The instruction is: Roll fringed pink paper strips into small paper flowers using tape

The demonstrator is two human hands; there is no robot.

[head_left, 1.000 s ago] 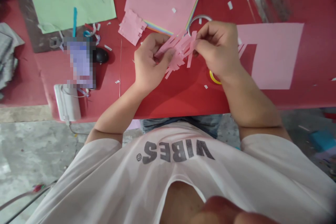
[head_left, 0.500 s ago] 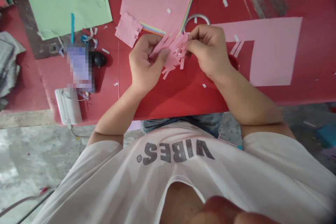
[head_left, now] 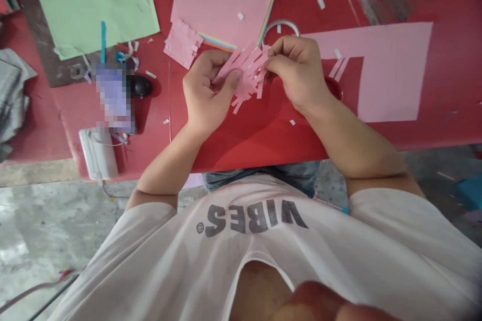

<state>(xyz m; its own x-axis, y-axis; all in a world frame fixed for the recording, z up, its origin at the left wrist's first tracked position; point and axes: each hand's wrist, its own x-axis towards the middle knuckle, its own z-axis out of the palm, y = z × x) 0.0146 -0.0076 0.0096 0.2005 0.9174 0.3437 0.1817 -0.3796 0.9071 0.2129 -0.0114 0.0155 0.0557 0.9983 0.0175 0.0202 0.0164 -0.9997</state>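
"White shirt [head_left: 248,271]. Any writing?"

"Black capitals [head_left: 256,215] across the chest: VIBES, upside down from this view. Small round mark past the S."

"The paperwork?"

"Pink interlaced strips [head_left: 248,80]. Dense patch mid-piece, narrow ends jutting unevenly all round. Held over the red table [head_left: 244,145], between both hands, near the corner of a paper stack [head_left: 226,0]."

"Left hand [head_left: 209,93]?"

"Nearly closed. Thumb on top, strips pinched against the fingers."

"Right hand [head_left: 297,70]?"

"Thumb and forefinger together at the piece's right edge, nipping strip ends; other fingers curled. Exactly which ends, cannot tell."

"Nearby?"

"Pink notched square [head_left: 183,42] just beside the stack. Pink cut sheet [head_left: 391,75] right of the right arm, one corner missing."
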